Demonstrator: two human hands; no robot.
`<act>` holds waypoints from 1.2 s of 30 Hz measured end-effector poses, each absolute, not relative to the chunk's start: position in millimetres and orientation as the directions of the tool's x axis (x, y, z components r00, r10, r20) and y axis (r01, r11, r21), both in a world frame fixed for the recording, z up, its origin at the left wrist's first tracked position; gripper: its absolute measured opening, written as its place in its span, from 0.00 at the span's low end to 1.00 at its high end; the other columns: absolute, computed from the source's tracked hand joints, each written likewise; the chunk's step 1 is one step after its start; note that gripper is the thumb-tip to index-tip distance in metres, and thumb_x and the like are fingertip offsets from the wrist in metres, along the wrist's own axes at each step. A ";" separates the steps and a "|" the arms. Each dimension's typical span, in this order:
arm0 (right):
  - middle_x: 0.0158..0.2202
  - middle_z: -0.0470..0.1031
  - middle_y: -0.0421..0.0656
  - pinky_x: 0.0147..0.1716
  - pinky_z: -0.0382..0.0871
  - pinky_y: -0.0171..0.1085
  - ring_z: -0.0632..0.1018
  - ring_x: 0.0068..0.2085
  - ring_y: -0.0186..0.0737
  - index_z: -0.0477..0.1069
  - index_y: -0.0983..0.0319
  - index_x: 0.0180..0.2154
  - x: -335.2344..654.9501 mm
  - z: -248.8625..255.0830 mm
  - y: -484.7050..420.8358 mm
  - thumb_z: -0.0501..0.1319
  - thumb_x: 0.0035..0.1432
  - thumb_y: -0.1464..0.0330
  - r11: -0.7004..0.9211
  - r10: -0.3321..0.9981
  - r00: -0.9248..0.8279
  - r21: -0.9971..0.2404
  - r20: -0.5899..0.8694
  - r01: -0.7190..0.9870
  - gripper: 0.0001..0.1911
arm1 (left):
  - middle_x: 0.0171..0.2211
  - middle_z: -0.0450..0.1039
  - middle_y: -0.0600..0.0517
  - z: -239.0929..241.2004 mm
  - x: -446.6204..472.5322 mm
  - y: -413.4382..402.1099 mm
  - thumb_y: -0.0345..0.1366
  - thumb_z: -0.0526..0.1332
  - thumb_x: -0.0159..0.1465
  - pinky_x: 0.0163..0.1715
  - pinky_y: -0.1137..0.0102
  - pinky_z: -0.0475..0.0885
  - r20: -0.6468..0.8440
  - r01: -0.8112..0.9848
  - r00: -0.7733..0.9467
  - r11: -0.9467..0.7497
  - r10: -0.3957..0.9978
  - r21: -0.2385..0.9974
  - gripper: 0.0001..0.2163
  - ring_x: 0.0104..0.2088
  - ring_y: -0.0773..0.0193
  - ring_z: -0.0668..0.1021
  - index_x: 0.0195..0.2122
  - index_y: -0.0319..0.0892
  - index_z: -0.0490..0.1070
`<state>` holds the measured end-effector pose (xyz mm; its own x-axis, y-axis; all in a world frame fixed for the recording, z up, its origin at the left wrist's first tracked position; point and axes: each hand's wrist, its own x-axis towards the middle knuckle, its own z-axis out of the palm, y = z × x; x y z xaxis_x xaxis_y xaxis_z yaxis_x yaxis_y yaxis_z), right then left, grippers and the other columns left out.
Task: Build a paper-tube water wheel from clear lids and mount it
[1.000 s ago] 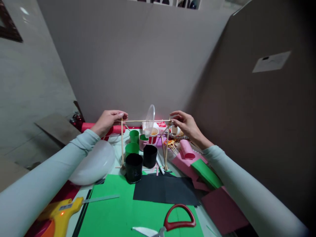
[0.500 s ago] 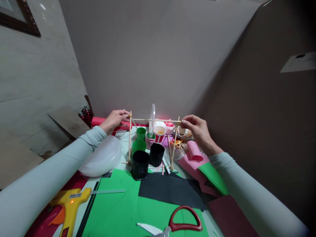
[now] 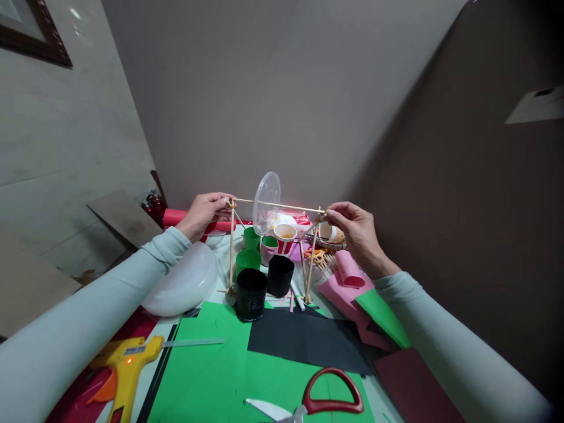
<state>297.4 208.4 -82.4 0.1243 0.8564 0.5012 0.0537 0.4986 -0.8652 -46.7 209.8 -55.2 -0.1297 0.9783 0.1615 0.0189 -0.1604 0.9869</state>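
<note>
A thin wooden stick [image 3: 297, 207] runs level between my hands, passing through a clear round plastic lid [image 3: 267, 202] near its middle. My left hand [image 3: 206, 212] pinches the stick's left end by the top of a wooden stick stand [image 3: 231, 252]. At the other end, the fingertips of my right hand [image 3: 352, 226] are closed on the stick, beside the top of a second stick stand [image 3: 311, 258]. Below the stick are green paper cups [image 3: 248, 260], black paper cups [image 3: 251, 295] and a red-and-white cup [image 3: 285, 233].
A yellow glue gun [image 3: 132, 367] with a lit orange light lies front left. Scissors [image 3: 332, 405] rest on green sheets [image 3: 198, 376] beside a black strip [image 3: 304, 341]. A white rounded object [image 3: 183, 285] sits by my left forearm, pink paper [image 3: 348, 270] by my right.
Both ends of the stick have risen, the left one more. The lid has moved up with it and turned, so its round face shows more.
</note>
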 end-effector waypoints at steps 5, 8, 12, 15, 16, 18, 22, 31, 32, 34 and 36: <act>0.30 0.81 0.40 0.34 0.73 0.37 0.78 0.31 0.36 0.80 0.59 0.32 300.6 -85.8 207.6 0.75 0.49 0.63 0.495 0.857 0.115 -0.865 0.502 0.085 0.09 | 0.34 0.85 0.45 -56.8 -47.6 209.1 0.29 0.65 0.64 0.37 0.65 0.82 0.165 -0.010 -0.126 -0.167 0.978 0.986 0.05 0.32 0.61 0.84 0.37 0.38 0.81; 0.30 0.81 0.40 0.34 0.74 0.38 0.79 0.31 0.37 0.79 0.59 0.32 300.8 -88.7 209.5 0.74 0.50 0.62 0.497 0.853 0.131 -0.863 0.505 0.094 0.10 | 0.35 0.85 0.44 -57.3 -47.7 209.6 0.30 0.67 0.62 0.41 0.62 0.83 0.169 -0.019 -0.125 -0.173 0.978 0.985 0.04 0.33 0.60 0.84 0.37 0.38 0.82; 0.30 0.81 0.41 0.36 0.77 0.40 0.81 0.32 0.39 0.79 0.59 0.32 298.2 -88.7 209.8 0.74 0.50 0.61 0.507 0.845 0.130 -0.855 0.518 0.113 0.10 | 0.35 0.84 0.44 -57.2 -46.9 209.4 0.30 0.68 0.61 0.40 0.63 0.82 0.174 -0.019 -0.132 -0.178 0.976 0.984 0.05 0.32 0.61 0.83 0.38 0.38 0.82; 0.30 0.81 0.42 0.37 0.77 0.40 0.81 0.33 0.40 0.79 0.59 0.32 296.2 -85.8 207.6 0.74 0.50 0.62 0.515 0.840 0.117 -0.847 0.530 0.132 0.09 | 0.34 0.83 0.45 -56.3 -46.6 206.9 0.32 0.66 0.62 0.34 0.68 0.80 0.184 -0.011 -0.140 -0.188 0.973 0.982 0.07 0.30 0.64 0.82 0.40 0.38 0.83; 0.30 0.82 0.42 0.37 0.77 0.41 0.81 0.33 0.40 0.79 0.58 0.31 295.8 -84.7 206.8 0.74 0.50 0.62 0.518 0.838 0.116 -0.844 0.533 0.135 0.09 | 0.34 0.83 0.45 -55.8 -46.4 205.7 0.33 0.66 0.63 0.33 0.70 0.79 0.189 -0.006 -0.140 -0.191 0.972 0.981 0.08 0.30 0.64 0.81 0.40 0.38 0.84; 0.30 0.82 0.42 0.37 0.78 0.41 0.82 0.33 0.40 0.80 0.58 0.31 295.2 -82.6 205.4 0.74 0.50 0.62 0.522 0.835 0.120 -0.842 0.537 0.138 0.08 | 0.35 0.83 0.45 -54.7 -46.1 203.0 0.35 0.67 0.63 0.32 0.71 0.78 0.196 0.005 -0.137 -0.197 0.971 0.980 0.09 0.31 0.64 0.81 0.40 0.38 0.84; 0.30 0.82 0.43 0.36 0.77 0.41 0.82 0.33 0.41 0.80 0.59 0.31 295.5 -80.7 204.5 0.74 0.50 0.63 0.528 0.830 0.130 -0.839 0.542 0.130 0.08 | 0.36 0.84 0.45 -53.2 -44.7 199.6 0.35 0.70 0.61 0.36 0.70 0.79 0.202 0.023 -0.135 -0.200 0.970 0.979 0.09 0.33 0.64 0.81 0.41 0.38 0.84; 0.29 0.82 0.41 0.35 0.78 0.41 0.81 0.31 0.40 0.80 0.57 0.31 293.2 -84.4 206.9 0.74 0.50 0.64 0.549 0.818 0.161 -0.833 0.553 0.069 0.06 | 0.37 0.84 0.43 -54.3 -45.8 201.5 0.35 0.69 0.60 0.35 0.67 0.80 0.195 0.080 -0.131 -0.185 0.972 0.979 0.08 0.33 0.61 0.82 0.37 0.37 0.83; 0.28 0.82 0.41 0.36 0.79 0.41 0.81 0.31 0.40 0.80 0.57 0.30 292.5 -84.3 207.6 0.74 0.50 0.65 0.549 0.820 0.153 -0.834 0.551 0.061 0.06 | 0.38 0.84 0.43 -54.1 -45.8 201.5 0.36 0.69 0.60 0.36 0.67 0.80 0.194 0.087 -0.128 -0.184 0.973 0.979 0.08 0.33 0.61 0.82 0.37 0.37 0.83; 0.28 0.82 0.41 0.35 0.79 0.41 0.81 0.31 0.40 0.81 0.57 0.29 292.3 -83.7 209.1 0.75 0.49 0.66 0.546 0.826 0.135 -0.837 0.547 0.050 0.05 | 0.38 0.84 0.43 -53.3 -45.2 201.2 0.36 0.69 0.59 0.37 0.66 0.80 0.196 0.098 -0.124 -0.184 0.973 0.978 0.09 0.34 0.61 0.82 0.38 0.38 0.83; 0.29 0.83 0.42 0.35 0.79 0.42 0.81 0.31 0.40 0.82 0.56 0.28 293.6 -83.4 210.8 0.75 0.48 0.66 0.544 0.830 0.120 -0.838 0.544 0.042 0.05 | 0.38 0.84 0.44 -52.4 -44.1 200.6 0.37 0.69 0.60 0.37 0.67 0.80 0.199 0.105 -0.122 -0.187 0.972 0.977 0.08 0.35 0.60 0.83 0.38 0.38 0.82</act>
